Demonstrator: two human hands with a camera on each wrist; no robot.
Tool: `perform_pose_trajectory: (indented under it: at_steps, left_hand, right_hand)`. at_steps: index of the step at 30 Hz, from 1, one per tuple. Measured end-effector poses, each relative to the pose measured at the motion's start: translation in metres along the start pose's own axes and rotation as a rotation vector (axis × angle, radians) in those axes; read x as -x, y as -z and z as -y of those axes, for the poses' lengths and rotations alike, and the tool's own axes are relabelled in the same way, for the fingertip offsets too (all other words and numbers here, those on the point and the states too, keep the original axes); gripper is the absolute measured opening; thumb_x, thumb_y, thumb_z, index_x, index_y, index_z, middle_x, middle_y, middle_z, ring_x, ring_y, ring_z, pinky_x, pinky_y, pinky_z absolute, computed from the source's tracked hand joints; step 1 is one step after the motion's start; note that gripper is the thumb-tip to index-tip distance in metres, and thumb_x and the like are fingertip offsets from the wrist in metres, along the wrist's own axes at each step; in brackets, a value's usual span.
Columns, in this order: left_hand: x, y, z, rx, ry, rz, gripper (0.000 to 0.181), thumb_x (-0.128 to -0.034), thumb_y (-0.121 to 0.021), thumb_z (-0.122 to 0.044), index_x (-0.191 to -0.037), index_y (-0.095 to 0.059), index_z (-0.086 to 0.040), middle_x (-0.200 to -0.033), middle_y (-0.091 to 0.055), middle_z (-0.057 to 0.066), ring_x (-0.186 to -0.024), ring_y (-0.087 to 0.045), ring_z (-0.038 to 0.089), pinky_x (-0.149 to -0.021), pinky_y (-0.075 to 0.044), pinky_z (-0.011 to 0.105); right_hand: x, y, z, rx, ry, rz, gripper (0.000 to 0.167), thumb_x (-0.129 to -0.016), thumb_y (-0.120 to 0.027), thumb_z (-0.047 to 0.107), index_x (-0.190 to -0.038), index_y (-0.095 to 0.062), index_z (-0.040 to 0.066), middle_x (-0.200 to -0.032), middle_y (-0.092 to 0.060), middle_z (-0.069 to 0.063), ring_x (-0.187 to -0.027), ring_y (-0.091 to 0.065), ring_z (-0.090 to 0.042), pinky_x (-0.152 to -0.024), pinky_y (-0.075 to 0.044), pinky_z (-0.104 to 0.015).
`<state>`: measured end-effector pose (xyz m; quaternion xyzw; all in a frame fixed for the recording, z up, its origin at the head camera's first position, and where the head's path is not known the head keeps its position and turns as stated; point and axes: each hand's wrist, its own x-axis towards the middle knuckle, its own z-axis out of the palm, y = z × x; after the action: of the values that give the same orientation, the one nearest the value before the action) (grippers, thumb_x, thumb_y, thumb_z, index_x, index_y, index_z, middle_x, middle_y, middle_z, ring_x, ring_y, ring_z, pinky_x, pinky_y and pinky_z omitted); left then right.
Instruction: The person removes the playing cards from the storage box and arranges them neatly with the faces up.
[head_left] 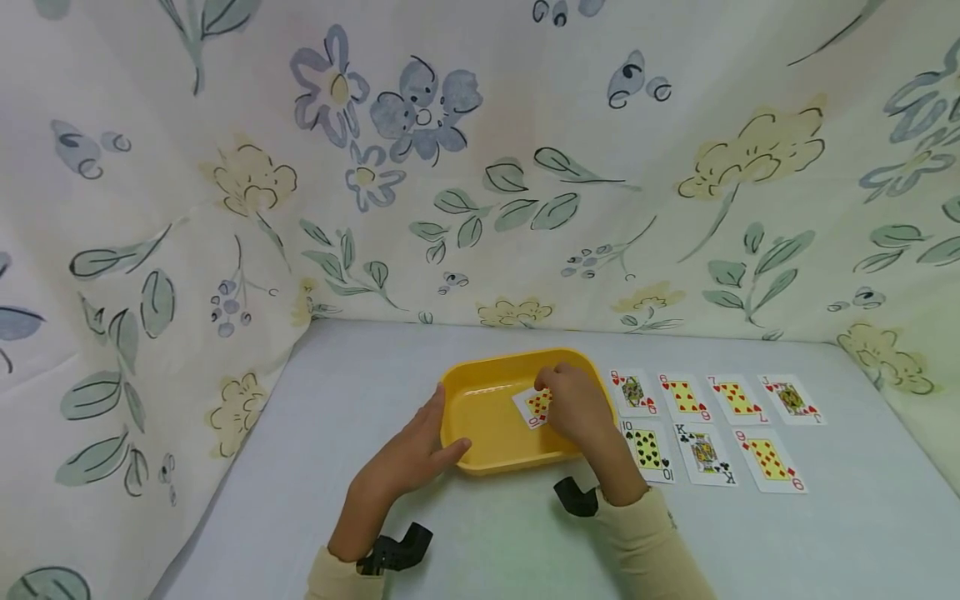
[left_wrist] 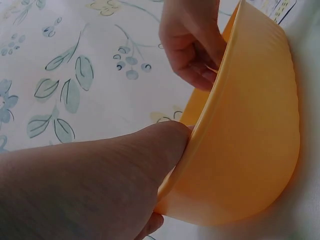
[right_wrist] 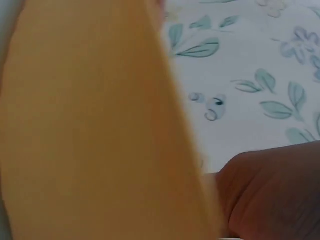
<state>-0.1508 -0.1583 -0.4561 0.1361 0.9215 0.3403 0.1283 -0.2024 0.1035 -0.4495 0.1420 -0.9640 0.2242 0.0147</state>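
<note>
A yellow plastic tray (head_left: 480, 458) with raised walls stands on the table. My left hand (head_left: 408, 450) holds its left near corner, fingers along the outside and thumb over the rim. In the left wrist view the thumb side of that hand (left_wrist: 165, 145) passes behind the tray's rim. My right hand (head_left: 577, 404) reaches inside the tray, fingers curled, pinching a playing card (head_left: 531, 407) with red diamonds. That hand covers the card's right part. In the right wrist view the tray wall (right_wrist: 95, 125) hides the fingertips.
Right of the tray, face-up cards lie in two rows, including a jack of hearts (head_left: 791, 399), a king of clubs (head_left: 705, 454) and a nine of diamonds (head_left: 769, 461). The ten of spades (head_left: 647, 451) lies near my right wrist. A floral cloth (head_left: 525, 250) hangs behind the table.
</note>
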Motion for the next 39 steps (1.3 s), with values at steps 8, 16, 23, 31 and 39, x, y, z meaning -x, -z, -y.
perform_pose_trajectory:
  at_steps: [8, 16, 23, 31, 39]
  left_hand:
    - [-0.001, 0.000, 0.001, 0.001, -0.001, 0.003, 0.096, -0.1016, -0.064, -0.038, -0.163, -0.001, 0.000, -0.170, -0.008, 0.015, -0.155, -0.015, 0.031, -0.122, -0.021, 0.050]
    - [-0.001, 0.000, 0.001, 0.001, -0.007, 0.000, 0.097, -0.1012, -0.064, -0.038, -0.163, 0.000, -0.001, -0.170, -0.007, 0.013, -0.155, -0.015, 0.029, -0.122, -0.021, 0.049]
    - [-0.001, -0.001, 0.001, 0.007, -0.005, -0.007, 0.096, -0.1010, -0.064, -0.038, -0.163, 0.000, -0.001, -0.171, -0.008, 0.013, -0.155, -0.016, 0.029, -0.122, -0.021, 0.049]
    - [-0.001, 0.000, 0.000, -0.006, 0.014, 0.001, 0.096, -0.1010, -0.064, -0.037, -0.163, -0.001, -0.001, -0.170, -0.009, 0.014, -0.155, -0.016, 0.032, -0.122, -0.019, 0.051]
    - [0.000, 0.001, -0.002, -0.022, 0.018, 0.010, 0.096, -0.1007, -0.065, -0.038, -0.163, -0.002, 0.000, -0.170, -0.010, 0.015, -0.155, -0.016, 0.032, -0.123, -0.016, 0.050]
  right_hand:
    - [-0.001, -0.010, -0.003, 0.101, 0.016, 0.110, 0.039, -0.083, -0.074, -0.010, -0.118, -0.073, 0.006, -0.121, -0.066, -0.013, -0.110, -0.056, -0.035, -0.094, -0.054, -0.047]
    - [-0.002, -0.018, -0.010, 0.085, 0.076, 0.095, 0.041, -0.078, -0.072, -0.013, -0.115, -0.073, 0.004, -0.112, -0.072, -0.008, -0.100, -0.061, -0.029, -0.093, -0.054, -0.046]
    - [-0.003, -0.018, -0.011, 0.079, 0.023, 0.108, 0.041, -0.083, -0.078, -0.002, -0.123, -0.070, 0.004, -0.113, -0.067, -0.014, -0.097, -0.055, -0.031, -0.091, -0.052, -0.045]
    - [-0.004, -0.019, -0.020, 0.041, -0.017, 0.145, 0.041, -0.075, -0.091, 0.016, -0.105, -0.066, 0.001, -0.093, -0.058, -0.010, -0.093, -0.050, -0.030, -0.085, -0.047, -0.042]
    - [-0.007, -0.021, -0.023, 0.011, -0.085, 0.201, 0.056, -0.066, -0.098, 0.025, -0.094, -0.054, 0.007, -0.086, -0.050, -0.007, -0.087, -0.046, -0.029, -0.078, -0.042, -0.040]
